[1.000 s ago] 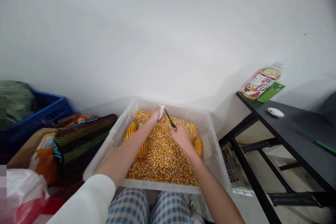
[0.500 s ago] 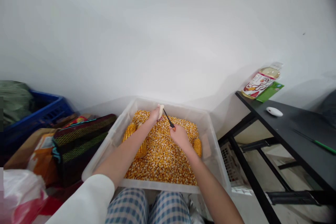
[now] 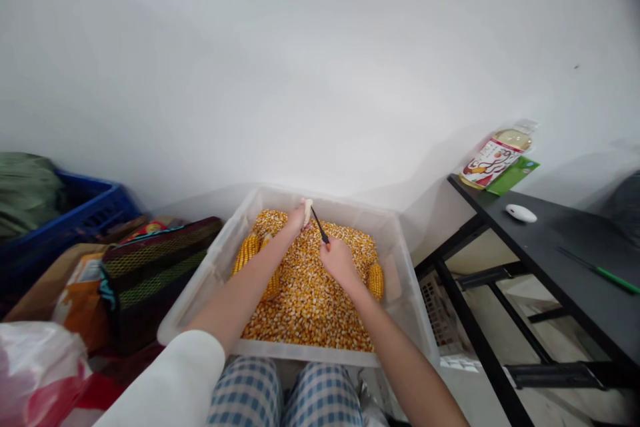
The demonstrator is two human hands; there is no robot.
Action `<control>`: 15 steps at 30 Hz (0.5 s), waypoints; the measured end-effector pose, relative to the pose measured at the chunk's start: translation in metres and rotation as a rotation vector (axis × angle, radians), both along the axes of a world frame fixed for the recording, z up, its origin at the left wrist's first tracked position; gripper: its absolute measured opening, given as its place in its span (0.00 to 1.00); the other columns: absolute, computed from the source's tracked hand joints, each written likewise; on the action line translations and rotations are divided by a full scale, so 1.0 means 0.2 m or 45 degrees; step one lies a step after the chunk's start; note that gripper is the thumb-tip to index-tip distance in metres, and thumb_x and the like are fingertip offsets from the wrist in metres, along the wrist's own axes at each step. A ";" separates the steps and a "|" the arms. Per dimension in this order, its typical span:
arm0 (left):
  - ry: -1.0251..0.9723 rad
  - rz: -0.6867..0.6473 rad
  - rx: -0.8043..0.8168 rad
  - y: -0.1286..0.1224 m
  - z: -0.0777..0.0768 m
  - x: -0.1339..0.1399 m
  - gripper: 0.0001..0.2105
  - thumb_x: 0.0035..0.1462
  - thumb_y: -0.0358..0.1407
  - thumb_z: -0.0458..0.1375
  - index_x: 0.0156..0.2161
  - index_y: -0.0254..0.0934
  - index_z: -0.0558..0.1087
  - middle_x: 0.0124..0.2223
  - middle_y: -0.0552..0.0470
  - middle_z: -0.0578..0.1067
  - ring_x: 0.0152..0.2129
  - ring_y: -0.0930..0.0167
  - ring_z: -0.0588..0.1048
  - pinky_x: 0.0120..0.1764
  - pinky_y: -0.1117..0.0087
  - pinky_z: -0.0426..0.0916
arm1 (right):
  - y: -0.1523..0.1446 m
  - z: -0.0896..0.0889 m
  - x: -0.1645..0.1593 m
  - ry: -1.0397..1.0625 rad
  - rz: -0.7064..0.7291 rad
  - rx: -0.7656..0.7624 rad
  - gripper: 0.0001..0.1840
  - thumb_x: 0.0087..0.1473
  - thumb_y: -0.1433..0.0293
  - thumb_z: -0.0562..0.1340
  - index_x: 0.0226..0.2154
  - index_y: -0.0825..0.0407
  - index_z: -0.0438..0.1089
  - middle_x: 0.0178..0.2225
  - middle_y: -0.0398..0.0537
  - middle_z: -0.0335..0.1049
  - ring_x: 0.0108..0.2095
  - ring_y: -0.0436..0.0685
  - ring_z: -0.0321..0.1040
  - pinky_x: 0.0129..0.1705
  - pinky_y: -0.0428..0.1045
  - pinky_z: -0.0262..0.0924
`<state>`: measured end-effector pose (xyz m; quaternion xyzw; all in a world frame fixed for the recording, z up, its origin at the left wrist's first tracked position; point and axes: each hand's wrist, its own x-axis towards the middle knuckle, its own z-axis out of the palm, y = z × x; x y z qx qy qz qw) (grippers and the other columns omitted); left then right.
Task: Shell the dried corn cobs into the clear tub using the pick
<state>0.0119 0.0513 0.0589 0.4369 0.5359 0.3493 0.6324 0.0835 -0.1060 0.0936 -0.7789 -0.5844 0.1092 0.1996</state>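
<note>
White wall far, dark table right; over a bin, left hand grips a seemingly bare cob, right hand a slim tool

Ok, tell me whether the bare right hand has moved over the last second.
Yes, slightly: the bare right hand has shifted left, judged against the yellow corn cob at the right of the translucent plastic bin.
</note>
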 end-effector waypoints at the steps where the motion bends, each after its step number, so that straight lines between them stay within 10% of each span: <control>1: -0.001 0.030 0.003 0.00 0.00 0.00 0.22 0.57 0.49 0.41 0.32 0.32 0.67 0.15 0.52 0.63 0.10 0.73 0.63 0.14 0.74 0.52 | 0.00 0.00 -0.01 -0.001 -0.007 -0.002 0.16 0.55 0.65 0.50 0.32 0.56 0.70 0.30 0.53 0.72 0.30 0.53 0.68 0.30 0.44 0.52; 15: -0.199 0.139 -0.071 0.00 -0.01 -0.02 0.17 0.54 0.48 0.49 0.31 0.34 0.69 0.17 0.51 0.65 0.11 0.73 0.64 0.15 0.74 0.54 | 0.05 0.02 -0.02 -0.002 -0.063 0.024 0.17 0.56 0.66 0.49 0.37 0.57 0.68 0.34 0.55 0.72 0.35 0.55 0.69 0.35 0.45 0.54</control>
